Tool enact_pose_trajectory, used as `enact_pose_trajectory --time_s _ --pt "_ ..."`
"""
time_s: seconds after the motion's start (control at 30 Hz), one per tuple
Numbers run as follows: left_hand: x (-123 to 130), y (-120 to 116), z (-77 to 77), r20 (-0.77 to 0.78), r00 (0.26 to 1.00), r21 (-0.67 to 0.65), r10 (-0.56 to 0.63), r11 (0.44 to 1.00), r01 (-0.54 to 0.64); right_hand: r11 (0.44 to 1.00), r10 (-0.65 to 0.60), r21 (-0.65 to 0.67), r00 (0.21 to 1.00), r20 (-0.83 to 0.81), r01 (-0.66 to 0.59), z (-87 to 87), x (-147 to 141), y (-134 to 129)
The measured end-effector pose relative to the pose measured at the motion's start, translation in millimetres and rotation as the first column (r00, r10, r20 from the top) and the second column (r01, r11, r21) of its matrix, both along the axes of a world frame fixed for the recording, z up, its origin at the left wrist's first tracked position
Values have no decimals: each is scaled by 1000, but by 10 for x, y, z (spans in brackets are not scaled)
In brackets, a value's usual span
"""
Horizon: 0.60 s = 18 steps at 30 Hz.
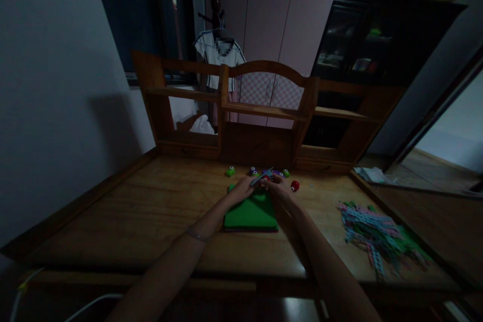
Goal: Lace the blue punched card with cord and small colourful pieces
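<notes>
My left hand [244, 187] is closed on a light blue strip [263, 176], which slants up to the right. In my right hand [279, 186], the fingers are bent round a small red piece [266, 178] touching or close to the strip; the exact contact is too small to tell. Both hands are close together above the far part of a green square pad [251, 212]. Just beyond them stand several small toys with round eyes: a green one [230, 171], a purple one [279, 173] partly hidden by my fingers, and another green one [286, 173]. A red toy [295, 186] lies right of my right hand.
A loose heap of pink, blue and green plastic strips [377, 231] lies on the right of the wooden table [151, 211]. A wooden shelf unit [264, 109] rises along the back edge. A white cable [94, 303] hangs near the front left.
</notes>
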State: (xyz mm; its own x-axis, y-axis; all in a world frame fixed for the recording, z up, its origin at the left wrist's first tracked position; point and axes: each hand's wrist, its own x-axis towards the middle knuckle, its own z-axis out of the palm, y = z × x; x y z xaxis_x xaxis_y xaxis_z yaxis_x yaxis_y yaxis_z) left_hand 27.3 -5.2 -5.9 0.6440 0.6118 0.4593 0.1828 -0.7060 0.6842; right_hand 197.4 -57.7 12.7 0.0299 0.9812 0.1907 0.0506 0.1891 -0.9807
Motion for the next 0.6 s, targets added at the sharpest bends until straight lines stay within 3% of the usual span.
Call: enact_pose_trajectory --time_s 0.33,0.6 --pt "-14 -31 20 -11 1000 13 3 1000 -3 1000 13 15 999 49 -14 29 15 -10" --pt "46 -24 -21 -8 1000 -15 19 1000 -19 996 -86 -37 996 -16 85 -8 34 27"
